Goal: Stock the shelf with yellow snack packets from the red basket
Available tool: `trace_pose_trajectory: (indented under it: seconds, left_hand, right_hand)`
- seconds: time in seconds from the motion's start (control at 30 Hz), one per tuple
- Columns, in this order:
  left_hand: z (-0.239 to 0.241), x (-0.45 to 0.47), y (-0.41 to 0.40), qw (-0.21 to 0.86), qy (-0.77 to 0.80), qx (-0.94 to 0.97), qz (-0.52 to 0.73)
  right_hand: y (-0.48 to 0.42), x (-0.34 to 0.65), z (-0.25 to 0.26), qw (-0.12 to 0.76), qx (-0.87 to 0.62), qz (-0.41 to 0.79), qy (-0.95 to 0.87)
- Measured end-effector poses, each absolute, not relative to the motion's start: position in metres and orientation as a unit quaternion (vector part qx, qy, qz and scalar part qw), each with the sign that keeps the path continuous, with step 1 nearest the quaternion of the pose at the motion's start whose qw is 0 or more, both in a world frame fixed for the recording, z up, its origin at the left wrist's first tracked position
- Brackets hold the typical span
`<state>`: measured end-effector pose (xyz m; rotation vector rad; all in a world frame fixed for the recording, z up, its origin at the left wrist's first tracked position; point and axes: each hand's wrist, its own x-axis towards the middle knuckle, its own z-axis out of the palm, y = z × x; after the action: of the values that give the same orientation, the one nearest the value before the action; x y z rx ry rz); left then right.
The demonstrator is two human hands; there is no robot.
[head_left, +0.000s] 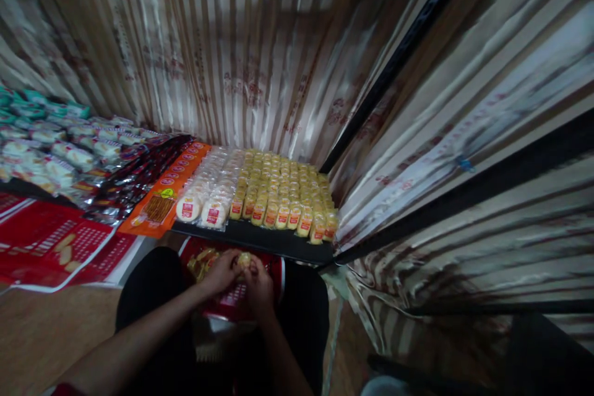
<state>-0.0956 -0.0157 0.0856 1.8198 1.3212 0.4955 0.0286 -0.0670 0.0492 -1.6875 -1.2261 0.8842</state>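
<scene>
My left hand (224,272) and my right hand (260,284) meet over my lap, fingers closed around a small yellow wrapped snack packet (244,258). Beneath them a red printed bag (227,312) lies between my knees. More yellow packets (200,262) show at its left side, beside my left hand. Just beyond my hands, rows of similar yellow snack packets (281,192) stand on a black shelf (269,240). To their left are clear packs of round white crackers (213,215) with red labels. My fingers partly hide the held packet.
Left along the shelf are an orange snack bag (162,192), dark shiny packets (130,176), white packets (60,151) and green packets (34,104). A large red printed sheet (55,244) hangs below. Striped printed fabric (260,43) and a black pole (394,68) enclose the back and right.
</scene>
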Motion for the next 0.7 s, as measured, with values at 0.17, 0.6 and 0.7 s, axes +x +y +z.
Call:
trace_pose_trajectory:
  seconds: [0.17,0.6,0.7]
  left_hand:
    - [0.125,-0.097,0.001,0.37,0.525,0.719,0.264]
    - [0.145,-0.073,0.056,0.198,0.554,0.74,0.327]
    - [0.139,-0.068,0.06,0.194,0.563,0.735,0.324]
  right_hand:
    - [-0.049,0.027,0.083,0.471,-0.661,0.29,-0.508]
    - [0.01,0.04,0.102,0.453,-0.643,0.125,-0.605]
    - [0.016,0.048,0.095,0.438,-0.636,0.113,-0.625]
